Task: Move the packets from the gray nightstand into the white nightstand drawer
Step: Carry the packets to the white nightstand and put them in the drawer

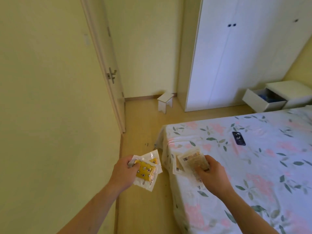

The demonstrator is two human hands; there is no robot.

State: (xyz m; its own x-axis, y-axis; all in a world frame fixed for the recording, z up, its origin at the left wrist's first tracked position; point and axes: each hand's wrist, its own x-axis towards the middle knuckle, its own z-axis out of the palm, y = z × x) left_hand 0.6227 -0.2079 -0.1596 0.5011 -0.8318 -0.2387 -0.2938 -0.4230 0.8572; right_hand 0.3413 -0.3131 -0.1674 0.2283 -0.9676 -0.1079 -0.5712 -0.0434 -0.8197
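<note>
Fingers (135,165) of the left hand (124,168) curled over a fan of yellow packets (146,171) in clear wrappers, thumb side pinning them from above; the right hand (211,173) likewise clenched a fan of brownish packets (190,160), held just over the near corner of the bed (253,166). Both bundles were in the air, loosely stacked, and some wrappers stuck out past the grip. The white nightstand (293,93) stood well apart beyond the far edge of the bed, beside the wardrobe (236,56), its drawer (263,99) already pulled open with something blue inside. The gray nightstand was not in view. Carrying seemed the step in hand: it would go best with both grips kept firm and the packets held level, since slick wrappers could slide out. A phone (238,138) lay on the bed; a small stool (165,102) sat on the floor along the likely walking path and wanted a wide berth
</note>
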